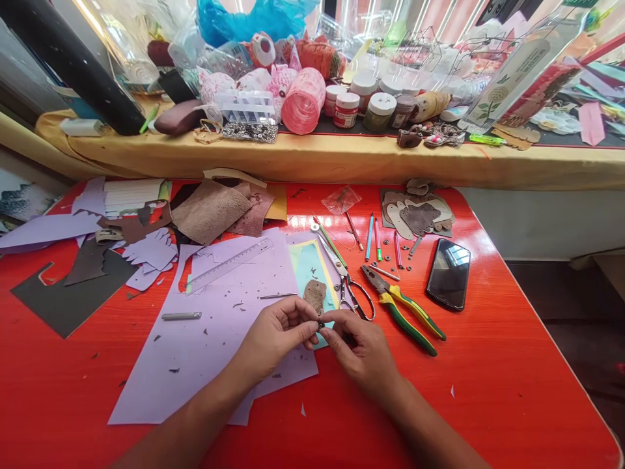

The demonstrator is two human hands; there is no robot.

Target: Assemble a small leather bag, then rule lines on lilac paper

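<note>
My left hand [286,331] and my right hand [359,345] meet above the papers with their fingertips closed. Between them they pinch a small dark round piece [321,324], which looks like a snap fastener part. Just beyond the fingers lies a brown leather cutout [315,294] with small holes, on a light blue sheet [305,260]. Right of it are scissors [344,277] with black-lined handles. Pliers [403,309] with green and yellow handles rest open beside my right hand. A thin metal rod [278,296] lies beyond my left hand.
Purple paper [161,378] carries a clear ruler [229,264] and a grey cutter [181,316]. Leather scraps [212,208] pile at the back left. Pens [370,238] and several small dark rings lie beyond the pliers. A phone [448,273] is at right. Paint jars [346,111] line the ledge.
</note>
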